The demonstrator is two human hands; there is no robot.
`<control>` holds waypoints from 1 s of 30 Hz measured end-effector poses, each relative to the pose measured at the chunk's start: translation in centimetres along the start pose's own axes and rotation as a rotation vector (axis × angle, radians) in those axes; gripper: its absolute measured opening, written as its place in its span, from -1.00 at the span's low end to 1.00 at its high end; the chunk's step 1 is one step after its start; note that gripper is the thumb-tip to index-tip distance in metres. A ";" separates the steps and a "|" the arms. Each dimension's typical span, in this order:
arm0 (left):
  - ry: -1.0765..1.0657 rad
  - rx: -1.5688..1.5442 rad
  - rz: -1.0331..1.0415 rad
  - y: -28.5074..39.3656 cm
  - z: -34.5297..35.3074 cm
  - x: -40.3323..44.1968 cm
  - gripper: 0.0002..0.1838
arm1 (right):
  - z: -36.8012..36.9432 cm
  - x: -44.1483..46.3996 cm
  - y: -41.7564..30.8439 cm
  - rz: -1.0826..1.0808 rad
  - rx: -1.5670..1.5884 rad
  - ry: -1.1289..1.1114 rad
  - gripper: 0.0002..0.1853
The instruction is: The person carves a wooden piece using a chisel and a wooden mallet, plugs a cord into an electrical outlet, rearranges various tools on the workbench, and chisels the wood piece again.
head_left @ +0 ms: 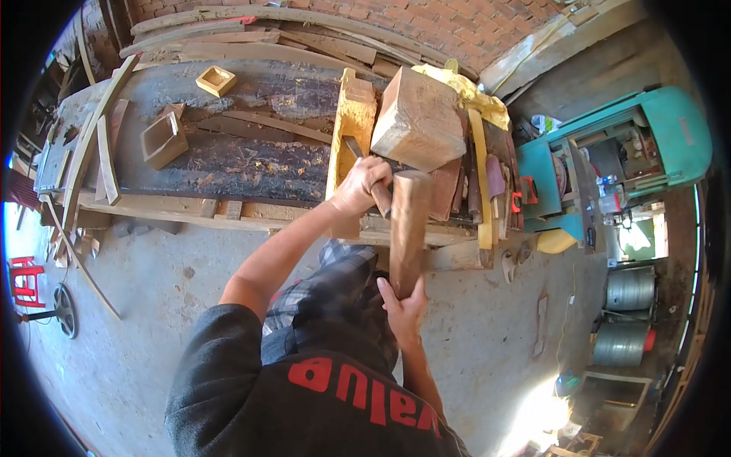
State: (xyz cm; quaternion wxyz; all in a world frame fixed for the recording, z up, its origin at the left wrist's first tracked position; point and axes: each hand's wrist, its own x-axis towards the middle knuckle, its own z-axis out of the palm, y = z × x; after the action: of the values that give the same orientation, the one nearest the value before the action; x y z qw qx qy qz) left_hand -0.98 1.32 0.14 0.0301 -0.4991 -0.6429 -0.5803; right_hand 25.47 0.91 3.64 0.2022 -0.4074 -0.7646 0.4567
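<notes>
My left hand [361, 187] is wrapped round a chisel [381, 199], its handle angled toward me. The chisel's dark blade points into a pale yellow wooden piece [354, 103] with a hollowed side, lying across the bench; whether the edge touches the wood I cannot tell. In my right hand [405, 306] is a thick wooden mallet [410, 217], held upright with its far end just right of the chisel handle. A big squared wooden block [419, 118] sits right beside the yellow piece.
On the dark, worn workbench [266, 164] lie a small square wooden box [215, 81], another hollow wooden block [164, 141] and long strips [99, 145]. More tools and offcuts crowd its right end. A teal machine [678, 137] stands right, a red stool [27, 282] far left.
</notes>
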 end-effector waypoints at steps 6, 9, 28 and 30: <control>-0.052 -0.121 -0.005 3.8 -0.5 -3.4 -0.72 | -2.6 -5.0 2.4 -0.188 0.150 0.056 -0.36; -0.072 -0.079 0.020 4.4 -1.3 -4.2 -0.70 | -3.1 -6.7 1.0 -0.220 0.278 0.045 -0.37; -0.020 -0.068 0.016 1.6 -1.3 -2.4 -0.69 | 0.1 -2.0 -0.1 0.009 -0.113 -0.084 -0.34; -0.033 -0.099 0.002 1.1 -1.4 -2.1 -0.69 | -0.2 -2.4 0.3 -0.108 -0.050 0.009 -0.41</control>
State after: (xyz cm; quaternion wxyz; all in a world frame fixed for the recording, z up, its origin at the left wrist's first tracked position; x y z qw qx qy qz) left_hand 0.01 -1.22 0.07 -0.0047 -0.5098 -0.6134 -0.6031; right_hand 27.11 -0.87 3.60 0.2196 -0.3724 -0.7958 0.4240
